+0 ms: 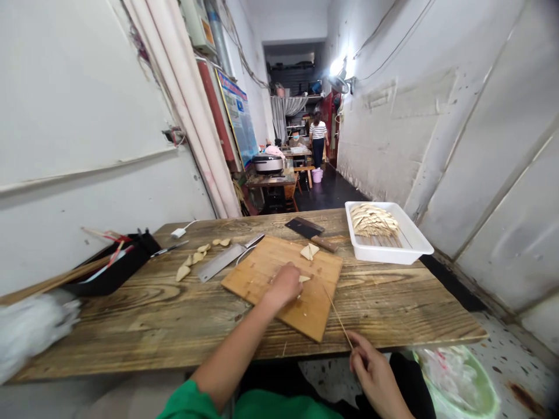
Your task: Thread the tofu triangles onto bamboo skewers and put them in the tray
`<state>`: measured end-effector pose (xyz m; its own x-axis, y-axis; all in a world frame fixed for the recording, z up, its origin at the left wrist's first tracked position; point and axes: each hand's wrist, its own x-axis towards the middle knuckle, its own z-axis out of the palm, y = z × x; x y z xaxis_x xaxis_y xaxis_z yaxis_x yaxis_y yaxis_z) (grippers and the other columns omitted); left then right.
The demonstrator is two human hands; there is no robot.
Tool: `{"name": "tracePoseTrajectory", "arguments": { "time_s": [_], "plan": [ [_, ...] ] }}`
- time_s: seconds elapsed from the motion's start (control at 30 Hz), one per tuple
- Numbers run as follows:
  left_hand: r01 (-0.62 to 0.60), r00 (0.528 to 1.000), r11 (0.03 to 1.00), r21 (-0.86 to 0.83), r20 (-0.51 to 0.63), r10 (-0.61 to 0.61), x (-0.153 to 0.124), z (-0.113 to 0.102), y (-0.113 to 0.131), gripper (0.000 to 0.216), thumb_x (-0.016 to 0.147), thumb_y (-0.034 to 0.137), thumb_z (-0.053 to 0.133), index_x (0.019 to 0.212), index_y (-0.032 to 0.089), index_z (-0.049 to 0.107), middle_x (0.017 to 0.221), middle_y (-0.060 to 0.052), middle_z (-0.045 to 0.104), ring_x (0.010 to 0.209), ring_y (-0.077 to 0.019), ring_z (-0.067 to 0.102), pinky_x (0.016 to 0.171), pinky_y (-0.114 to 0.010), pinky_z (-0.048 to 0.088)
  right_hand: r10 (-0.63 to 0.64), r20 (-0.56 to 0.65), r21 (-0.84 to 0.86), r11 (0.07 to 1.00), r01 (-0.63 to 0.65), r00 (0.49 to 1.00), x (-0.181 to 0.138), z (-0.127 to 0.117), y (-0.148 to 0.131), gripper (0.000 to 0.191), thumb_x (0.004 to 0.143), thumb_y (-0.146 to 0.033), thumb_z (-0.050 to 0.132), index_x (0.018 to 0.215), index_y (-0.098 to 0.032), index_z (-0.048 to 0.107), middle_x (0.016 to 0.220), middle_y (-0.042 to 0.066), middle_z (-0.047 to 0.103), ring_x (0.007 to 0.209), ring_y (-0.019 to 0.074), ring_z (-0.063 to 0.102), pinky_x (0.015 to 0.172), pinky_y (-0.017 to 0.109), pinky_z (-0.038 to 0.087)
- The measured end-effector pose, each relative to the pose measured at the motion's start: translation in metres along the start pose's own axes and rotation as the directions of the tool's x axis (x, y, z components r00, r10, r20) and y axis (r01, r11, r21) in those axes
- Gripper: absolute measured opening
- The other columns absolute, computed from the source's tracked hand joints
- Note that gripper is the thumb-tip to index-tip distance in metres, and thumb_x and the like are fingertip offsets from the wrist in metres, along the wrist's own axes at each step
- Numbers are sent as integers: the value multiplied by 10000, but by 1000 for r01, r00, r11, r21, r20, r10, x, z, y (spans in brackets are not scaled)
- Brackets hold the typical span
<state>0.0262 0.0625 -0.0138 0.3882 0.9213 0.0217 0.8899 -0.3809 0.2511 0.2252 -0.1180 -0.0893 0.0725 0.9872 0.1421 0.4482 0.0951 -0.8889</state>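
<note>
My left hand rests on the wooden cutting board, fingers closed on a pale triangular food piece. My right hand is at the table's near edge, pinching the low end of a thin bamboo skewer whose tip points toward that piece. A small stack of the same pieces lies at the board's far side.
A white tray of skewered pieces stands at the far right. A cleaver and loose pieces lie left of the board, a second knife behind it. A black box with skewers sits left. A green bin is below right. People are down the corridor.
</note>
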Motion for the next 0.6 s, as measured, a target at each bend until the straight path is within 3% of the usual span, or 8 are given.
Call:
{"name": "tracePoseTrajectory", "arguments": {
  "time_s": [0.1,0.2,0.3,0.37,0.43,0.5,0.53,0.6],
  "plan": [
    [-13,1000,999,-46,-13,12,4,-4,-8,229,744,221,468,806,87,643,899,-178,615,909,-246,547,859,-336,375,-17,-17,23,1000,18,1000,0,0,-1,351,812,-309,433,1096,-146,559,543,-24,546,485,142,537,493,224,439],
    [77,996,943,-322,-20,-88,11,-7,-16,212,767,237,468,757,103,631,883,-161,630,919,-241,558,861,-340,391,-57,-14,37,998,57,998,-1,0,-2,343,820,-313,449,1110,-163,556,548,-25,558,488,137,543,488,215,440],
    [156,985,738,-657,44,-169,15,-5,-19,210,808,214,438,807,101,616,800,-112,644,782,-183,607,748,-300,467,-67,-5,57,996,68,998,-1,2,-2,349,833,-341,445,1115,-168,554,532,-29,549,471,132,529,467,209,426],
    [178,975,470,-864,91,-203,14,-3,-19,188,828,187,436,875,93,592,802,-93,647,720,-143,622,705,-272,496,-53,-9,75,996,54,999,-2,4,-4,363,842,-370,431,1112,-161,556,520,-29,540,457,129,514,445,204,410],
    [149,966,53,-987,134,-223,11,-1,-18,125,809,157,499,881,88,573,843,-95,646,756,-127,628,736,-256,506,-39,-14,93,995,40,999,-2,6,-7,375,842,-389,432,1107,-155,559,514,-26,539,446,127,504,425,199,395],
    [90,954,-343,-935,179,-239,7,0,-19,90,784,133,552,858,86,572,870,-100,644,812,-124,625,777,-241,504,-37,-16,114,993,38,999,-2,7,-9,375,837,-394,442,1098,-154,566,509,-24,542,442,126,505,422,197,393],
    [61,944,-496,-866,212,-254,5,0,-19,76,783,121,557,845,83,575,869,-102,643,822,-125,624,786,-238,505,-39,-15,126,991,40,999,-2,8,-11,372,836,-393,446,1093,-155,569,506,-23,542,442,127,508,425,198,397],
    [18,919,-621,-783,257,-298,1,1,-19,71,800,87,527,844,75,581,865,-96,642,814,-114,624,794,-222,506,-39,-10,149,988,40,999,-2,9,-13,368,836,-393,447,1091,-158,573,507,-22,544,451,129,517,437,202,410]
  ]
}}
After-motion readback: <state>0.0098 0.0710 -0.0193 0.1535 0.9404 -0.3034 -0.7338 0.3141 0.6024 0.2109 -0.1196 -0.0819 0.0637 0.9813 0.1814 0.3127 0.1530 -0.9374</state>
